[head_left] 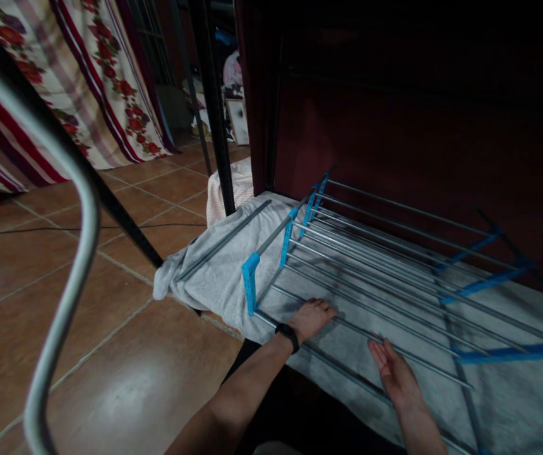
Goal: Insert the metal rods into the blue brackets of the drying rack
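Note:
A metal drying rack section [361,253] with blue plastic end pieces lies across a grey cloth. My left hand [312,319], with a black band on the wrist, is closed over the front loose-ended rod [357,327] near its left end. Further along that rod, my right hand [394,373] has its fingers stretched out, palm turned inward, with the fingertips at the rod's underside. A blue corner piece [250,284] stands up left of my left hand. The thicker front bar [347,373] runs below both hands.
The grey cloth [224,297] covers a low surface against a dark red panel [394,139]. A separate grey tube [224,240] lies on its left part. A bent white tube [89,221] rises at the left, beside a dark slanted post [129,221]. Floral curtains [105,82] hang behind.

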Demonstrator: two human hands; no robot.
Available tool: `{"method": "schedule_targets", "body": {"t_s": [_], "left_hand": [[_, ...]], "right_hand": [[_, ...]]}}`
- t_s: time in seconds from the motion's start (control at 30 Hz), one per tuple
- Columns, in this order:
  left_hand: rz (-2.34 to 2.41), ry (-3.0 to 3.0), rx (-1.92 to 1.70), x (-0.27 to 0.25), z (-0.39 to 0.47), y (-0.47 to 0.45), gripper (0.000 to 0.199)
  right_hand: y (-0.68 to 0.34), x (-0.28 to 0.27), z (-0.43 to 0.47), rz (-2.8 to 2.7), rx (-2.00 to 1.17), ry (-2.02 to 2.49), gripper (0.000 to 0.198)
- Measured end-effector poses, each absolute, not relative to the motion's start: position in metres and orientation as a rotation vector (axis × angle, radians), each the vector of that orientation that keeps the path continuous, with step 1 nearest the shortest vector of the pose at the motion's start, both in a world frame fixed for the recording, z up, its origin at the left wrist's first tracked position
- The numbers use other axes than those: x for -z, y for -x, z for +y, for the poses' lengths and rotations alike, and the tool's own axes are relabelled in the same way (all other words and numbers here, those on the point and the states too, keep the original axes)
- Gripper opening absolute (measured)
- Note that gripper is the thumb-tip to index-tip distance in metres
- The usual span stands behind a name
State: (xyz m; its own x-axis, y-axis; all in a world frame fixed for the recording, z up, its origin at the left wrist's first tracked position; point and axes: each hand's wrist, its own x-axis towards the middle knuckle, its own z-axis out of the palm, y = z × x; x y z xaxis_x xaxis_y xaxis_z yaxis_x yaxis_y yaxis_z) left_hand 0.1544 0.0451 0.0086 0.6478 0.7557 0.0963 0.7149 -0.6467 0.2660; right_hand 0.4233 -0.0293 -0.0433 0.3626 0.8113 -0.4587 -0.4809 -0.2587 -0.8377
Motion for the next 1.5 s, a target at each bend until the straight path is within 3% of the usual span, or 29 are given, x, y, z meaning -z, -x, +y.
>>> {"method": "schedule_targets", "body": {"t_s": [0.73, 1.5], "left_hand": [[1.217, -2.727, -0.322, -0.01, 0.043, -0.154, 0.022], [1.228, -2.745, -0.328, -0.011, 0.042, -0.156, 0.026]], "right_hand": [[-0.425, 0.051, -0.027, -0.276, -1.281, 1.317, 0.033], [-0.419, 0.045, -0.026, -0.195, -1.295, 1.15, 0.026]]}}
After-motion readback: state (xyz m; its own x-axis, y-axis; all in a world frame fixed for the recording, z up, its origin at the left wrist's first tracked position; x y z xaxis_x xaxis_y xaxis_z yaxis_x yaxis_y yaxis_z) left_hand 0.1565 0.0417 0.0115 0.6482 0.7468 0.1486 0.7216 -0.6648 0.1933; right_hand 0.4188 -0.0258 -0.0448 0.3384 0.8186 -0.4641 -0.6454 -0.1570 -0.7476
